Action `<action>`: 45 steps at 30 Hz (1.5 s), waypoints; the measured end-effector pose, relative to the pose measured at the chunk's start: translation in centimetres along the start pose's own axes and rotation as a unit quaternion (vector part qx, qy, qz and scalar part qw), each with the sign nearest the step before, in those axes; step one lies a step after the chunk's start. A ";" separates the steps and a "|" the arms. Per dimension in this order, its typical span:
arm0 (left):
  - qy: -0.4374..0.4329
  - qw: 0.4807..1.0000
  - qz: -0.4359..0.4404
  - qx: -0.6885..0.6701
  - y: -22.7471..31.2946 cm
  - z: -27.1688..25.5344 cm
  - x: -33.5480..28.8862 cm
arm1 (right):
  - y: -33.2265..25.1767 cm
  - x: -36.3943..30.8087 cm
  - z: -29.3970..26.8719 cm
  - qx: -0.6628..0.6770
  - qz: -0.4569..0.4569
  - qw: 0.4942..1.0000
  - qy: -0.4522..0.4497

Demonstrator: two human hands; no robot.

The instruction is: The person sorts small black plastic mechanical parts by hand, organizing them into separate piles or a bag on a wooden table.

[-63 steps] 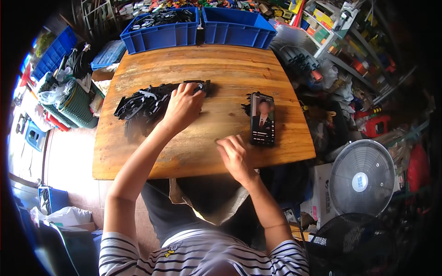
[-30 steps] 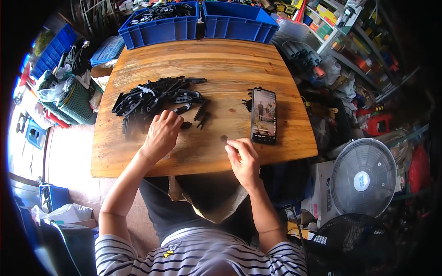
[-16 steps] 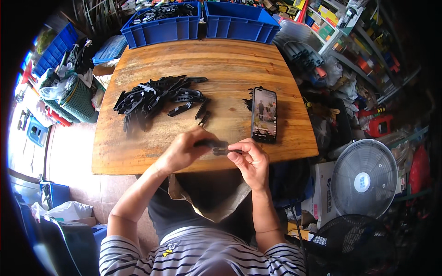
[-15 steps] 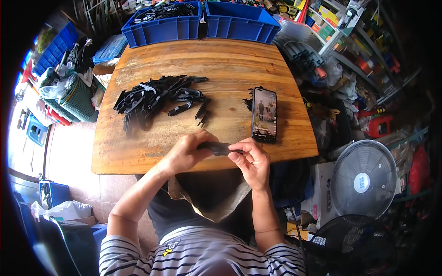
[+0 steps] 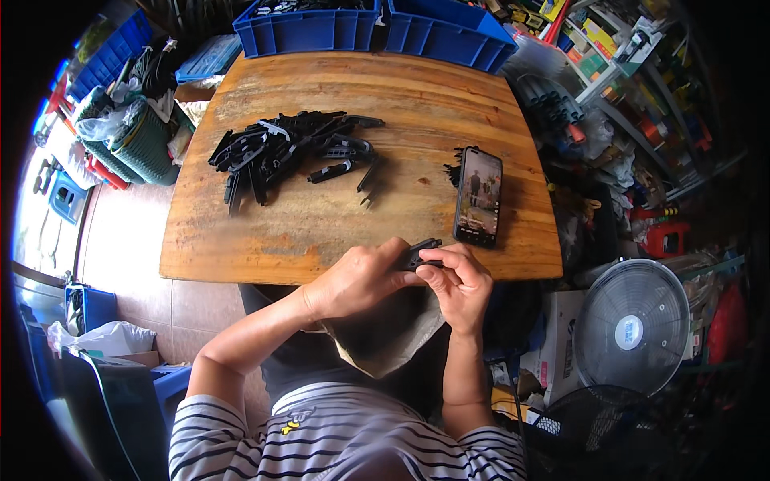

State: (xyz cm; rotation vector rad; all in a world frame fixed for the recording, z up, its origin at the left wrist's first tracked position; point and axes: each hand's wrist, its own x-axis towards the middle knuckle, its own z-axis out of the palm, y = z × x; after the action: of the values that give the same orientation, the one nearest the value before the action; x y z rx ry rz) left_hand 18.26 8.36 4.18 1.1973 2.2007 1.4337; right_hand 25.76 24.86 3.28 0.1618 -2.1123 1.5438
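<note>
A black plastic part (image 5: pixel 414 255) is held between my two hands over the near edge of the wooden table (image 5: pixel 361 216). My left hand (image 5: pixel 361 276) wraps round one end of it, fingers closed. At the other end, my right hand (image 5: pixel 459 284) pinches with thumb and fingertips; whether a smaller piece sits in that pinch is hidden. Farther off, at the left of the tabletop, lies a loose pile of similar black plastic parts (image 5: pixel 277 152). A phone (image 5: pixel 481 196) with a lit screen stands to the right, in front of a small heap of thin black pieces (image 5: pixel 454 170).
Two blue crates stand at the far table edge; the left crate (image 5: pixel 309 34) holds black parts, beside the right crate (image 5: pixel 449 38). An open sack (image 5: pixel 377 341) lies over my lap. A round fan (image 5: pixel 631 327) is at the right, below cluttered shelves (image 5: pixel 618 64).
My hands have moved slightly right with the black part, which has turned from lying level to slanting. The left hand now covers more of it. The whole view has shifted a little.
</note>
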 end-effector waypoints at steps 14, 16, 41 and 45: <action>0.005 0.999 0.036 0.032 -0.6 0.5 -0.8 | 0.4 -0.2 -0.1 0.108 0.102 0.988 -0.051; 0.002 0.999 0.047 0.021 -0.7 0.4 -0.9 | -0.1 -0.5 0.0 0.193 0.115 0.974 -0.043; 0.178 0.827 0.020 0.534 -10.8 -10.3 1.9 | 4.9 8.6 4.5 -0.298 -0.218 0.911 -0.183; 0.124 0.901 -0.007 0.416 -9.8 -9.2 0.3 | 6.0 7.9 4.8 -0.381 -0.192 0.876 -0.223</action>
State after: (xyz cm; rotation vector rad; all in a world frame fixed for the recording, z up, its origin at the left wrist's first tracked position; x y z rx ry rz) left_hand 7.69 0.92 0.34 1.2409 3.1435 0.6246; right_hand 15.06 24.07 0.73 0.6508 -2.6665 0.3928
